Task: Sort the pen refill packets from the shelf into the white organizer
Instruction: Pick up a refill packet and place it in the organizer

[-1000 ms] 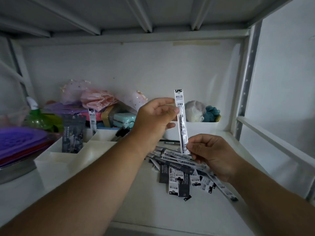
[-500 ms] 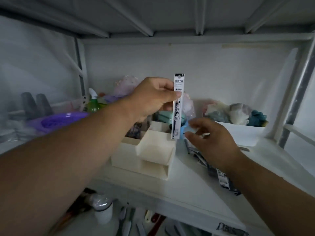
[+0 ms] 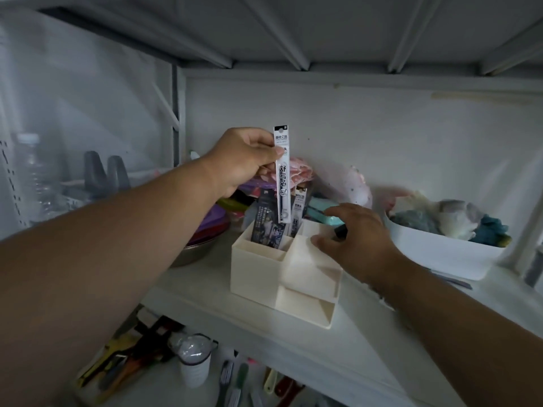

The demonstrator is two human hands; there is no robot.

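A refill packet [image 3: 282, 174] is being pinched upright by the left hand [image 3: 241, 160] for dropping into the white organizer [image 3: 258, 268], which is being steadied by the open right hand [image 3: 355, 239].

Dim, flat light; soft blur, wide-angle bending at the edges.

Your left hand [image 3: 241, 160] and right hand [image 3: 357, 235]: both bare, forearms uncovered to the frame edge, with no sleeve, glove, ring or watch visible.
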